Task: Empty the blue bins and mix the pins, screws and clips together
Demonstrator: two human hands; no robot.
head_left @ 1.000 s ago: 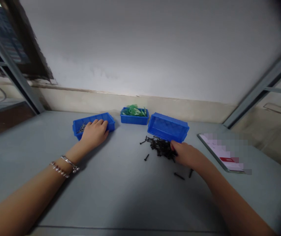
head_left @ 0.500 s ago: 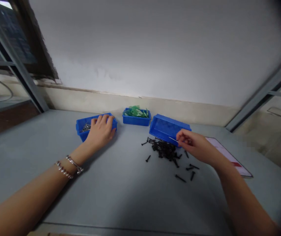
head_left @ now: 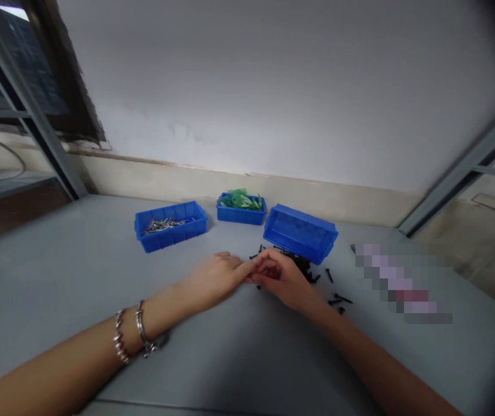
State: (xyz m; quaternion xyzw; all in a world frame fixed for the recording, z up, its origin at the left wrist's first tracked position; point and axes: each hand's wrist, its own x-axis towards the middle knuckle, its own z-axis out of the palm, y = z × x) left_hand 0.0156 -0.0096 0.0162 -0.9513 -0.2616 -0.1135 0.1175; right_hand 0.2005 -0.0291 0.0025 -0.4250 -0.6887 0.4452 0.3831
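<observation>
My left hand and my right hand meet above the table, fingertips touching. Both are closed, thumbs and fingers pinched together; whatever lies between them is hidden. Just behind and under my right hand is a pile of black screws, partly covered by it. A blue bin lies tipped on its side behind the pile, its opening towards me. Beyond my left hand stands another blue bin with silver nail-like pieces in it.
At the back, a third blue bin holds green and whitish pieces. A blurred flat device lies at the right. Single black screws are strewn near my right forearm. The wall closes off the far side.
My left hand has left the bin of silver pieces and come right, towards me. My right hand, which held a thin light-coloured pin, has moved left to meet it; the pin no longer shows.
</observation>
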